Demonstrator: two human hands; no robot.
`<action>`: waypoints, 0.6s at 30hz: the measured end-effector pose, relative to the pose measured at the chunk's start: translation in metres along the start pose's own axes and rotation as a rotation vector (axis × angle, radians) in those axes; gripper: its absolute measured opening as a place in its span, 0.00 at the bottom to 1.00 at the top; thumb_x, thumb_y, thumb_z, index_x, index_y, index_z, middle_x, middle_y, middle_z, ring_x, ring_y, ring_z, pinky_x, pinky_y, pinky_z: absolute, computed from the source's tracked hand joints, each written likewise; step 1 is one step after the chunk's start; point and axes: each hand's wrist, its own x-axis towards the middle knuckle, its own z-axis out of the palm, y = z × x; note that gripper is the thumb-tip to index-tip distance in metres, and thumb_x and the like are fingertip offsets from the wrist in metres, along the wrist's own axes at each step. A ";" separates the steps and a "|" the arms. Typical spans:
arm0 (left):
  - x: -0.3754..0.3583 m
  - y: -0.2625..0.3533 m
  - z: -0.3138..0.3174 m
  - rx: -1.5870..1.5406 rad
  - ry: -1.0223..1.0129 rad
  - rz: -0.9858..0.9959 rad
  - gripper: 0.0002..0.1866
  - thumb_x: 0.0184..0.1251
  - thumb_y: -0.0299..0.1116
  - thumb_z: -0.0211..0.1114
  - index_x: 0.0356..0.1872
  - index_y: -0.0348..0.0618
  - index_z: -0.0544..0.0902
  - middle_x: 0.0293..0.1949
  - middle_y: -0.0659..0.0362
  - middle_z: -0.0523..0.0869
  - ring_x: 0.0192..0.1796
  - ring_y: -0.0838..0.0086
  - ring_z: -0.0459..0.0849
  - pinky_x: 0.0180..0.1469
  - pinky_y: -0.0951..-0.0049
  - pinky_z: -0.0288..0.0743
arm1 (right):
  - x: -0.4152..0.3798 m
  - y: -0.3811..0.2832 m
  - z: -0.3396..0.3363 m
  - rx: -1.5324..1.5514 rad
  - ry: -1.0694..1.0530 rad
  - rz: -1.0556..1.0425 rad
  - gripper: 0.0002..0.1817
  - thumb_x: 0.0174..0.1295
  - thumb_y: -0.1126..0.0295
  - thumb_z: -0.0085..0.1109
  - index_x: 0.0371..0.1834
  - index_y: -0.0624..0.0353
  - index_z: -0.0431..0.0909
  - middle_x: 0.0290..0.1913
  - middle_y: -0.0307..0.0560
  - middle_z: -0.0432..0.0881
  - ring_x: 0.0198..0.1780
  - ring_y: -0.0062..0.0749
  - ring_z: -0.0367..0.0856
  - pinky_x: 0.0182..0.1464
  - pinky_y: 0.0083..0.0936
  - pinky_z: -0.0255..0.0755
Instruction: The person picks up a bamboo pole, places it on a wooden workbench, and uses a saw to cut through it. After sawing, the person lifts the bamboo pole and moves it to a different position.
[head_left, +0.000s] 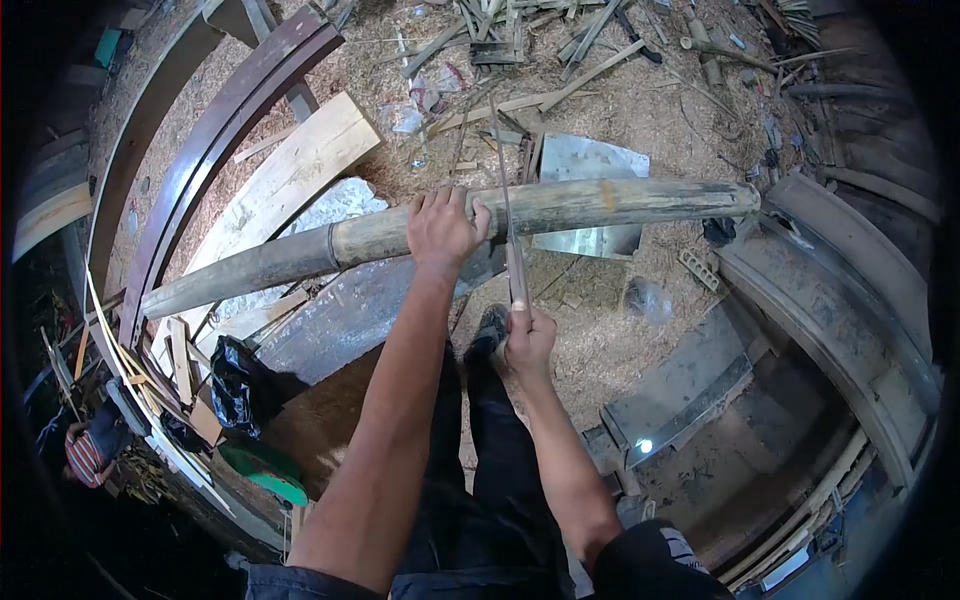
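A long, thick bamboo pole [575, 207] stretches across the view, with a dark ring at a joint on its left part. My left hand [446, 224] grips it from above near the middle, fingers over the far side. My right hand [529, 338] is closed round the handle of a handsaw [506, 200]. Its narrow blade points away from me and crosses the pole just right of my left thumb. I see the blade nearly edge-on, so its teeth do not show. How deep it sits in the pole cannot be made out.
Curved panels [235, 125] and a pale plank [290, 165] stand at left. A metal sheet [592, 160] lies beyond the pole. Scrap wood [500, 30] litters the shavings-covered ground. Large curved pieces [835, 310] stand at right. A person [88, 450] is at far left.
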 end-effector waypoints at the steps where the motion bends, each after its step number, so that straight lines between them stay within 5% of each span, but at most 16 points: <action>1: 0.003 0.000 0.001 -0.014 -0.015 -0.006 0.16 0.65 0.43 0.60 0.42 0.43 0.88 0.39 0.53 0.89 0.45 0.58 0.87 0.56 0.59 0.74 | 0.000 -0.005 0.002 0.009 0.008 -0.001 0.29 0.77 0.53 0.49 0.20 0.63 0.71 0.15 0.45 0.64 0.18 0.28 0.68 0.24 0.34 0.58; 8: 0.002 -0.002 0.005 -0.033 0.037 0.009 0.15 0.64 0.42 0.62 0.40 0.44 0.87 0.36 0.53 0.88 0.43 0.58 0.87 0.55 0.59 0.74 | -0.139 0.049 -0.020 0.204 0.079 0.116 0.28 0.75 0.55 0.48 0.15 0.59 0.68 0.14 0.39 0.69 0.18 0.24 0.70 0.23 0.28 0.58; 12: 0.002 -0.001 0.003 -0.028 0.029 -0.006 0.14 0.64 0.43 0.62 0.38 0.44 0.87 0.36 0.54 0.88 0.42 0.58 0.86 0.54 0.59 0.74 | -0.017 0.027 -0.005 -0.083 0.045 -0.026 0.30 0.76 0.53 0.48 0.15 0.59 0.68 0.15 0.37 0.67 0.18 0.24 0.66 0.24 0.30 0.54; 14: 0.003 0.000 0.002 -0.023 0.038 0.002 0.14 0.63 0.43 0.61 0.37 0.44 0.87 0.35 0.54 0.88 0.42 0.59 0.86 0.54 0.59 0.74 | 0.022 0.008 0.004 0.067 0.004 -0.021 0.30 0.76 0.55 0.48 0.16 0.64 0.69 0.13 0.46 0.67 0.17 0.36 0.72 0.24 0.37 0.59; 18: 0.001 0.000 0.003 -0.024 0.050 -0.004 0.14 0.64 0.43 0.61 0.37 0.44 0.87 0.35 0.54 0.87 0.42 0.59 0.86 0.54 0.59 0.74 | -0.062 0.007 -0.007 0.027 0.012 0.164 0.27 0.75 0.57 0.51 0.19 0.65 0.73 0.15 0.44 0.69 0.19 0.30 0.71 0.25 0.34 0.61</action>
